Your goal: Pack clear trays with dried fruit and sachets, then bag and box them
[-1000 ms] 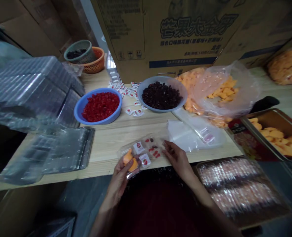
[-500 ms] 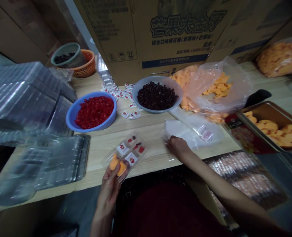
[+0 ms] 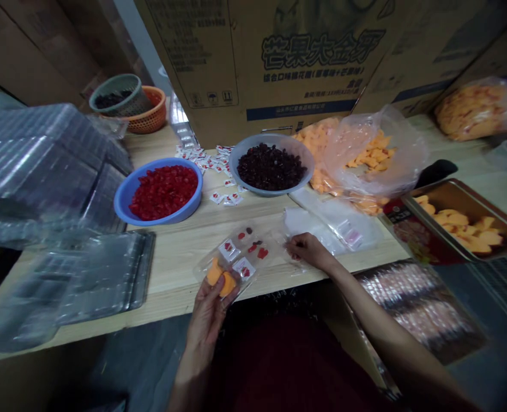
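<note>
My left hand [image 3: 210, 306] grips the near end of a clear plastic compartment tray [image 3: 248, 245], thumb on top. In its compartments lie orange pieces [image 3: 221, 277], two white printed sachets [image 3: 236, 258], and small red and dark candies [image 3: 257, 250]. Close to the tray's far right corner, my right hand [image 3: 307, 250] has its fingers closed on the edge of a thin clear plastic bag [image 3: 285, 243]. The bag lies against the tray's end; whether the tray is inside it I cannot tell. Just beyond this hand is a stack of clear bags [image 3: 322, 220].
Beyond the tray stand a blue bowl of red candies [image 3: 120, 209], a bowl of dark candies [image 3: 238, 180] and loose sachets [image 3: 228, 199]. Stacked clear trays [image 3: 43, 166] fill the left. At right are an open bag of orange pieces [image 3: 403, 166] and a tin [image 3: 494, 203]. Cartons [image 3: 219, 63] block the back.
My left hand has moved the tray right and slightly up, towards my right hand. The right hand has drawn the thin bag off the stack's near edge, and tray and bag now meet.
</note>
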`<action>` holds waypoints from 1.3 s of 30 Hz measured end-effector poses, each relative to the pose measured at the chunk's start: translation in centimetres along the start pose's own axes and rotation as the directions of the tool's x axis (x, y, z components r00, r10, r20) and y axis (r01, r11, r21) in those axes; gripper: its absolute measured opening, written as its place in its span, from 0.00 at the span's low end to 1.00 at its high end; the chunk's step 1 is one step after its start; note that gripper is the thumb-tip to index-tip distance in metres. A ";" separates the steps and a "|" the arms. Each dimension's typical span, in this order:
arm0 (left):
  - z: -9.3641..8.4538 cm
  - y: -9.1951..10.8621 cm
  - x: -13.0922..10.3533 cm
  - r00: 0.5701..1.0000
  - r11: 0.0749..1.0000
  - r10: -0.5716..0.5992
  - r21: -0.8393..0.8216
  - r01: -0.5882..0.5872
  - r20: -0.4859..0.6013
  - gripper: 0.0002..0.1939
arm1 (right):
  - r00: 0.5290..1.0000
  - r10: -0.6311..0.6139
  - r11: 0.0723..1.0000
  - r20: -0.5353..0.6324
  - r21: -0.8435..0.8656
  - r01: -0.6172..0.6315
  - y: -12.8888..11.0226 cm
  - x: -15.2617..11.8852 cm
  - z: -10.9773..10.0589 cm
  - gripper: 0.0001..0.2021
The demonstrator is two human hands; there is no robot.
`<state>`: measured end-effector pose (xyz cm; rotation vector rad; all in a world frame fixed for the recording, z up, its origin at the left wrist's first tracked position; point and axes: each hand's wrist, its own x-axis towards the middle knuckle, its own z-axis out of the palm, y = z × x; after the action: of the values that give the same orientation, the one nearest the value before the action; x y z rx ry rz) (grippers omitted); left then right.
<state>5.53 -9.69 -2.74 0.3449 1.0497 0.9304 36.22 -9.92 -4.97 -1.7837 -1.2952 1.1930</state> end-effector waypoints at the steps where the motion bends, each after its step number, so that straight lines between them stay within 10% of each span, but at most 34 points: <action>1: 0.4 -0.2 -0.1 1.000 1.000 0.003 -0.003 -0.003 0.013 0.26 | 1.000 -0.001 1.000 -0.007 0.012 0.001 0.1 0.0 0.1 0.14; 14: 1.9 -4.2 -1.9 0.997 0.982 0.076 0.176 -0.072 -0.011 0.32 | 0.930 -0.079 0.997 -0.358 -0.007 0.082 -0.7 -1.9 2.0 0.05; 24: 2.8 -3.1 -2.1 0.997 0.905 0.074 0.419 -0.077 0.024 0.35 | 0.849 -0.201 0.970 -0.489 -0.218 0.104 -1.5 -2.1 4.5 0.06; 32: 1.7 -2.8 -0.6 0.993 0.902 0.045 0.423 -0.087 0.110 0.33 | 0.873 -0.193 0.949 -0.448 -0.311 0.050 -0.5 -0.7 4.0 0.04; 39: 1.0 -1.9 0.1 0.978 0.882 -0.009 0.463 -0.090 0.207 0.35 | 0.847 -0.122 0.991 -0.517 -0.107 0.077 -0.6 0.5 3.9 0.10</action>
<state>7.31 -10.62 -3.55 0.8544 1.0736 0.6489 32.44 -9.34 -6.16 -1.8954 -1.0993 0.5349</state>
